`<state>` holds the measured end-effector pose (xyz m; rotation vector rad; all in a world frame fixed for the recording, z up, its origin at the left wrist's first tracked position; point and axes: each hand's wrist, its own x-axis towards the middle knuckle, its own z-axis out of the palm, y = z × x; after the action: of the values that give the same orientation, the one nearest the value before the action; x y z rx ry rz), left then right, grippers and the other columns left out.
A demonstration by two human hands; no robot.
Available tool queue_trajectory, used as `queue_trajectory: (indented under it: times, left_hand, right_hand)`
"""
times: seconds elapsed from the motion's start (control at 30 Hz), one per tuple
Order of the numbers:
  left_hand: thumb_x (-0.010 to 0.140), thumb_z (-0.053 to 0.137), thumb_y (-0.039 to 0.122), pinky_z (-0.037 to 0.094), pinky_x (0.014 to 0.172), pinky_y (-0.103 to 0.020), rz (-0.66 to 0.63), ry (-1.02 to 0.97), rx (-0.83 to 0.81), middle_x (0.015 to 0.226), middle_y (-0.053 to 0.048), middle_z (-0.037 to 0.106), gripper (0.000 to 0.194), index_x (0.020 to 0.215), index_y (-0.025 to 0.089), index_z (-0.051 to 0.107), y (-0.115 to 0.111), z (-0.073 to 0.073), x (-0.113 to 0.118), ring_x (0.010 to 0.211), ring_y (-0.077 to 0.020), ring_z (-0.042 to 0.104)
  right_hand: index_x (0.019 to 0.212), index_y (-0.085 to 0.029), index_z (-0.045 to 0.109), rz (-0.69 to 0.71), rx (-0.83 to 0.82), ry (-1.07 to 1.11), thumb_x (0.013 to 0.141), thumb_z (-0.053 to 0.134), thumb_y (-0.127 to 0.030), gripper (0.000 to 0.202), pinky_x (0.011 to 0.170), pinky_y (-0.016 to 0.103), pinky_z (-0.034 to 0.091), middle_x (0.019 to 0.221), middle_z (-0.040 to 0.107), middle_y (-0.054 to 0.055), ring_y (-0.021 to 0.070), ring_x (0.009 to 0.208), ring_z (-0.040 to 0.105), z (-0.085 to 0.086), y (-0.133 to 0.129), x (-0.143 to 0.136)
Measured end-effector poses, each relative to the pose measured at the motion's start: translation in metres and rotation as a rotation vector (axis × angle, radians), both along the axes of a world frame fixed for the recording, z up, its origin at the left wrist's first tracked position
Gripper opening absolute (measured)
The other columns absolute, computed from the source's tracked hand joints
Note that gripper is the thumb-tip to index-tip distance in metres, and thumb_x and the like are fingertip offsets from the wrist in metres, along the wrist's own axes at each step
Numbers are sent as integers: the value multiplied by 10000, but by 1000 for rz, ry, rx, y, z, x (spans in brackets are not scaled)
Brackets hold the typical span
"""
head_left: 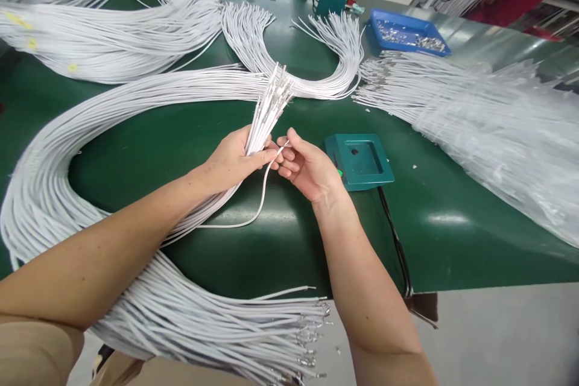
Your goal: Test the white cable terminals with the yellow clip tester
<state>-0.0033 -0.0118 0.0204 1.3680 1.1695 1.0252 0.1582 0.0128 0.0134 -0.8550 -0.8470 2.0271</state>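
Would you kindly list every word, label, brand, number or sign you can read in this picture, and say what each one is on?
No readable text anywhere.
Yellow tags on the far white wire bundle: too small to read.
Green box by the right hand: no marking shows.
Blue tray: no label shows.

Both forearms are bare, without sleeves, gloves, rings or watch; tan trousers (27, 353) show below.
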Motion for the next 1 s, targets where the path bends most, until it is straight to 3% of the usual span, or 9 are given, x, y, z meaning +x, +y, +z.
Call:
queue_trajectory:
  times: [0.2, 0.37, 0.47, 0.57, 0.7, 0.83, 0.93, 1.0]
  left_hand:
    - [776, 703, 247, 517, 640, -241, 41, -42, 14, 845, -20, 703, 181, 858, 162, 566, 0, 0, -1, 700, -128, 673]
    - [728, 728, 243, 502, 600, -242, 108, 41, 24, 819, -20, 696, 201, 843, 160, 585, 0, 2, -1, 669, -135, 652]
    - [703, 744, 235, 500, 583, -237, 128, 41, 17, 795, -11, 681, 211, 840, 159, 603, 0, 3, 1, 653, -130, 640]
    - [697, 756, 210, 520, 605, -232, 90, -86, -66, 818, -3, 674, 320, 991, 167, 639, 1, 0, 2, 703, -133, 658]
    - [669, 784, 161, 536, 625, -212, 20, -224, -239, 854, -18, 686, 395, 1051, 156, 681, 4, -2, 1, 754, -128, 669]
    - [675, 776, 130, 542, 633, -200, 16, -310, -375, 853, -41, 707, 344, 1013, 141, 715, 7, 0, -2, 740, -119, 671]
    - [675, 765, 106, 536, 608, -183, 15, -345, -419, 840, -44, 712, 307, 978, 136, 729, 9, -1, -3, 714, -111, 674]
    - [679, 757, 90, 513, 565, -163, 17, -326, -406, 815, -34, 707, 326, 999, 139, 725, 10, -2, -4, 691, -103, 674]
  right_hand:
    - [813, -162, 681, -34, 30, 16, 719, 783, -370, 250, 538, 176, 415, 663, 507, -65, 36, 544, 416, 0, -1, 1]
    - [821, -162, 714, -155, 172, -179, 716, 764, -449, 310, 622, 219, 506, 709, 619, -18, 72, 615, 545, 5, -5, 0]
    - [827, -162, 721, -217, 246, -285, 703, 777, -360, 240, 678, 236, 532, 734, 657, -12, 76, 633, 574, 7, -6, 0]
    - [822, -160, 702, -237, 343, -406, 750, 722, -315, 172, 683, 261, 528, 730, 663, -5, 95, 640, 592, 5, -6, -1]
    - [742, -177, 617, -287, 621, -722, 839, 611, -283, 144, 685, 289, 483, 723, 629, 3, 130, 674, 580, -4, -6, -3]
    - [766, -183, 562, -356, 1100, -1158, 925, 464, -208, 189, 747, 320, 431, 824, 603, 57, 176, 781, 541, -8, -10, -7]
    - [829, -176, 580, -287, 1381, -1345, 974, 362, -209, 264, 778, 337, 408, 871, 594, 94, 208, 836, 523, -6, -12, -5]
    - [851, -175, 598, -208, 1437, -1393, 978, 355, -209, 277, 775, 337, 402, 876, 606, 94, 212, 841, 530, -2, -11, 0]
